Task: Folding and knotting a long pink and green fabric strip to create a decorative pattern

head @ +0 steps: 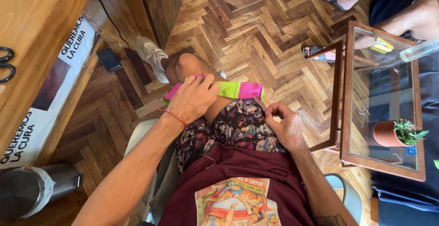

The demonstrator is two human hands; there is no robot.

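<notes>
- Head view: a pink-and-green sock (233, 89) lies stretched across the seated person's raised knee, which serves as a firm support for it.
- Left hand (192, 99): fingers curled down over the sock's left part, pinning it to the knee.
- Right hand (284, 124): fingertips pinched together just below the sock's pink end; whether they grip anything cannot be told.
- A glass-topped side table (347, 93) carrying a potted plant (397, 133) stands to the right.

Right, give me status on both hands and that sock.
Left hand pressing pink-and-green sock flat on the thigh. Right hand fingers pinched beside the sock's end, apart from it. Nothing in the way.
</notes>
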